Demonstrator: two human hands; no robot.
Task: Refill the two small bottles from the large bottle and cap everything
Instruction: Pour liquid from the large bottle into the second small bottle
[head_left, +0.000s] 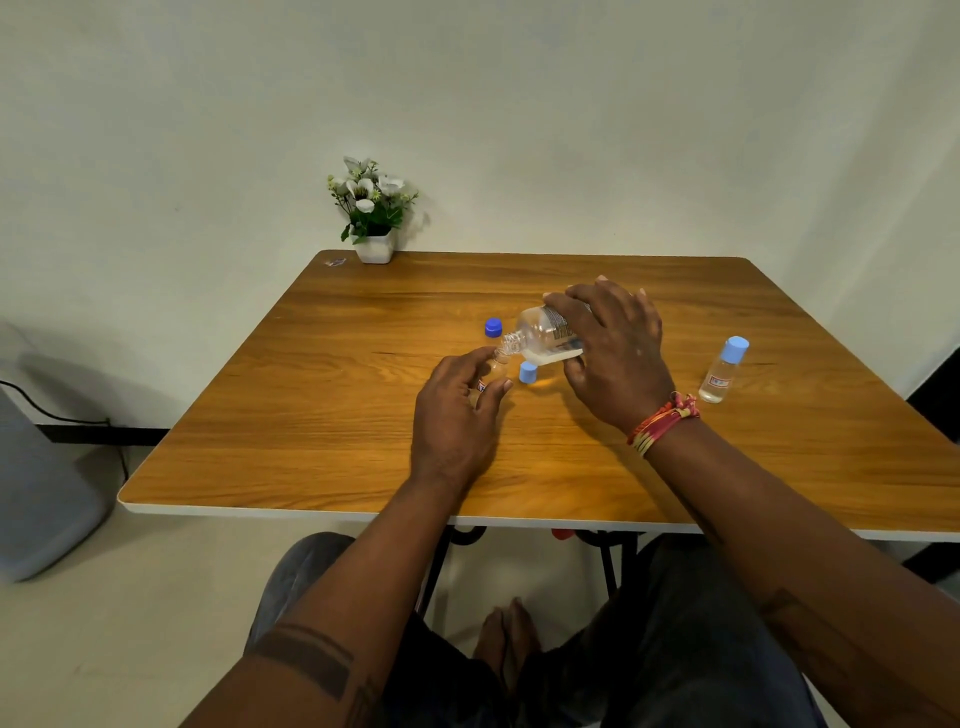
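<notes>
My right hand (615, 353) grips the large clear bottle (545, 330), which is tipped on its side with its open neck pointing left. That neck meets the mouth of a small uncapped bottle (493, 366), which stands on the wooden table (322, 415) with my left hand (457, 410) wrapped around it. A dark blue cap (493, 327) lies just behind the two necks. Between my hands stands a light blue cap (528, 372). The second small bottle (723, 370), capped in light blue and holding clear liquid, stands upright at the right, apart from both hands.
A small white pot of artificial flowers (373, 215) sits at the table's far left corner, by a scrap of wrapper (335, 262). A grey bin (41, 488) stands on the floor to the left. The wall runs behind the table.
</notes>
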